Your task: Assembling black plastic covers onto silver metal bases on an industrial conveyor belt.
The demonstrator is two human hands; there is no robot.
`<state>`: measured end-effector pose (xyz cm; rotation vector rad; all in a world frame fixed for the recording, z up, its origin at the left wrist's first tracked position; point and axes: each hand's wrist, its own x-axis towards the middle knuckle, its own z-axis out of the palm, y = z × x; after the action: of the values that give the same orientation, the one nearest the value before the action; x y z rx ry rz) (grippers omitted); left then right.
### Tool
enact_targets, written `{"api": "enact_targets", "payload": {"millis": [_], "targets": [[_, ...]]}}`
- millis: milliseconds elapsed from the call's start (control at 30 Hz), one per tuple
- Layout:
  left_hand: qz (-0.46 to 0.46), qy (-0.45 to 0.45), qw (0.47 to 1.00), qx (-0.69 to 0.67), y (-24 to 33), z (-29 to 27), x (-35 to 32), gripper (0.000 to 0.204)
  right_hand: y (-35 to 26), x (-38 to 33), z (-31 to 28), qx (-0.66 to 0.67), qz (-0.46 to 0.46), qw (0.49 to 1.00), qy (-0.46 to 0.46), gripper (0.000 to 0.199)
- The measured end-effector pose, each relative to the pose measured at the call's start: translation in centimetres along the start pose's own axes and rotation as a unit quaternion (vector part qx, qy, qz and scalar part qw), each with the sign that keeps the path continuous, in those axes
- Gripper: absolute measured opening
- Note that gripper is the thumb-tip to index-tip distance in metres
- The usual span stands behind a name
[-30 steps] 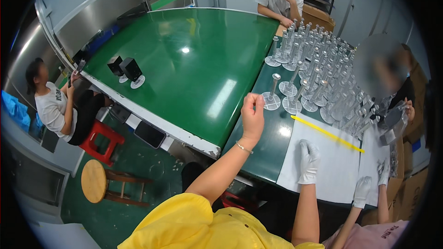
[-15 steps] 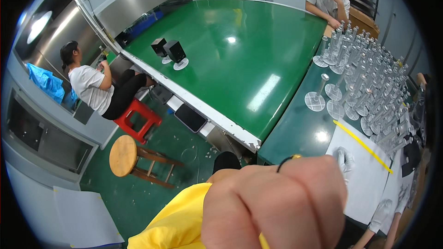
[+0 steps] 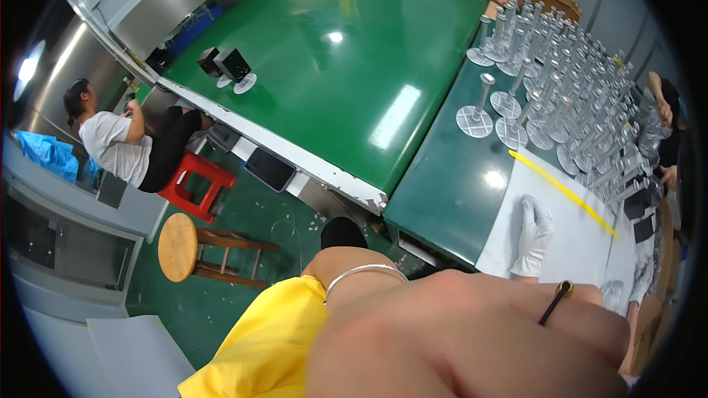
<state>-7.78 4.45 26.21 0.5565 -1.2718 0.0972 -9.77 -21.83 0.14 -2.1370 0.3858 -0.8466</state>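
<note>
A white-gloved hand, my left hand (image 3: 532,237), rests on white paper (image 3: 498,245) with its fingers stretched out, holding nothing. Farther right, a second white glove, which looks like my right hand (image 3: 611,295), lies low on the paper with fingers extended. It is blurred and partly covered. Very close in front looms another person's bare hand (image 3: 472,332), with a silver bracelet and a black band with a gold bead. Its arm comes from a yellow garment (image 3: 254,339) at the left. Its fingertips cannot be made out. A yellow strip (image 3: 564,193) runs along the paper's far edge.
Many clear posts on round bases (image 3: 546,96) crowd the right tabletop. A large green table (image 3: 317,59) bears two black boxes (image 3: 233,65). Left stand a wooden stool (image 3: 178,248) and a red stool (image 3: 198,186) with a seated person. Other people work at the far end and right.
The view has shifted, so the tables sit further left and higher. The other person's bare hand has turned, bringing its bracelet into sight. More of my left glove shows.
</note>
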Motion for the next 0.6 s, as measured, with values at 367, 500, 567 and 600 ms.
{"api": "enact_targets", "payload": {"millis": [367,500,567,600], "targets": [[-0.050,-0.018,0.994,-0.091,-2.2,1.6,0.1,0.018,0.9,0.1,0.1,-0.006,0.030,1.000,-0.005,0.013],[-0.179,-0.140,0.973,0.034,-5.2,5.1,-2.6,0.016,1.9,0.3,-0.4,0.007,0.005,1.000,-0.003,0.012],[-0.185,-0.176,0.966,-0.041,-5.0,9.4,-4.8,0.016,0.2,0.1,1.9,0.024,0.005,1.000,0.005,0.012],[-0.150,-0.207,0.962,-0.096,-4.7,11.5,-4.9,0.025,0.5,0.2,1.2,0.030,0.025,0.999,0.005,0.012]]}}
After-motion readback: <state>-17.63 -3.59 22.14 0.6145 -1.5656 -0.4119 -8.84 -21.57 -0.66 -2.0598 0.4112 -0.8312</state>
